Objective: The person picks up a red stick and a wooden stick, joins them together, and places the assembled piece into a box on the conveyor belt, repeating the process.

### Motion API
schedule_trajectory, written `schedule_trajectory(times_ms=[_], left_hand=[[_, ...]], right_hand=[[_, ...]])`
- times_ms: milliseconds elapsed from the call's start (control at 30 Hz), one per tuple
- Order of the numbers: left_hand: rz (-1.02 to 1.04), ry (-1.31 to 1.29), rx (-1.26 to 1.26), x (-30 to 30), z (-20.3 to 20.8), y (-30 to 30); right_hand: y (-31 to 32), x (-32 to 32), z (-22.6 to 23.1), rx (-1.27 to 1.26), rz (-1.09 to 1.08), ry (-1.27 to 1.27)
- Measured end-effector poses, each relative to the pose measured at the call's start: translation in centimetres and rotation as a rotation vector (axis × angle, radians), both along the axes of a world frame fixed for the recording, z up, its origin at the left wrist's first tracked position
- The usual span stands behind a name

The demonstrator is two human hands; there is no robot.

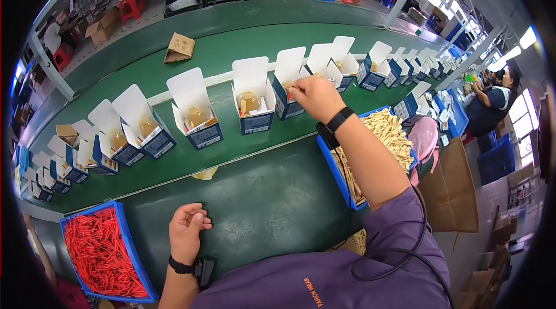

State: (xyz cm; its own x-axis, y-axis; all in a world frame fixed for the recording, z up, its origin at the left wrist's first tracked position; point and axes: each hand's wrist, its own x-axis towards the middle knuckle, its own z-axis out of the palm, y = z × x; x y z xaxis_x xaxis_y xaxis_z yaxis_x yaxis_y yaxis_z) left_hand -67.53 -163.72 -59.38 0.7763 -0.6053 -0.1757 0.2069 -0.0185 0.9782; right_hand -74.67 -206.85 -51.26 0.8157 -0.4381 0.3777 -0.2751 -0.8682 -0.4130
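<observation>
The right hand (pixel 317 98) pinches a red piece (pixel 289 95), apparently loading an open navy carton (pixel 282 104); release likely follows. Left hand (pixel 187 231): fingers half-curled, contents unclear.

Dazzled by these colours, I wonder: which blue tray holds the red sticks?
The lower-left blue tray, left of the left hand. Its red sticks set it apart: the blue tray under the right forearm holds beige sticks.

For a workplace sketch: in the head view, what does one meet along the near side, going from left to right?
Red pieces in a blue tray, left hand, beige pieces in another blue tray, brown cardboard.
</observation>
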Motion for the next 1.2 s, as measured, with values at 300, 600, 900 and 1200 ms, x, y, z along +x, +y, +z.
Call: schedule_trajectory(times_ms=[300, 600, 900, 1200], left_hand=[[-0.024, -0.067, 0.058, -0.8, 0.0, -0.7], [0.082, -0.399, 0.347, -0.3, 5.7, 4.7], [0.025, -1.233, 1.187, 8.7, 3.4, 26.1], [0.062, -1.180, 1.193, 9.0, 3.7, 25.2]], right_hand=[[2.0, -2.4, -2.2, -0.173, -0.042, -0.038], [-0.5, -3.3, -0.4, -0.111, 0.146, 0.028], [-0.4, -14.8, 0.2, 0.060, 0.016, 0.467], [0.0, -15.8, -2.5, -0.148, -0.039, 0.354]])
